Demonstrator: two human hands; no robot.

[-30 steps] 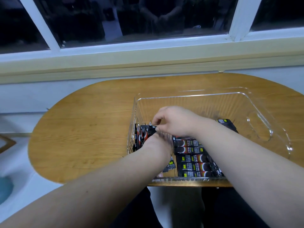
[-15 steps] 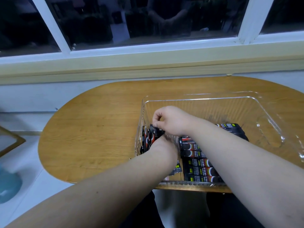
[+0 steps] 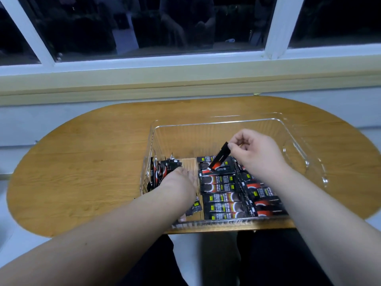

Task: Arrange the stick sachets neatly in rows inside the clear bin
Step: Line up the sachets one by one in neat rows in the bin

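Pinching one sachet by its top end, the right hand holds it tilted over the flat rows at 6 o'clock in the bin on the counter. The left hand rests against upright sachets at the bin's 9 o'clock wall; its fingers are hidden, so their grip cannot be told.

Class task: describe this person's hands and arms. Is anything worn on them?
No sleeves show: the left arm and right arm are bare to the frame's edge. The left hand and right hand wear no gloves, watch or visible rings.
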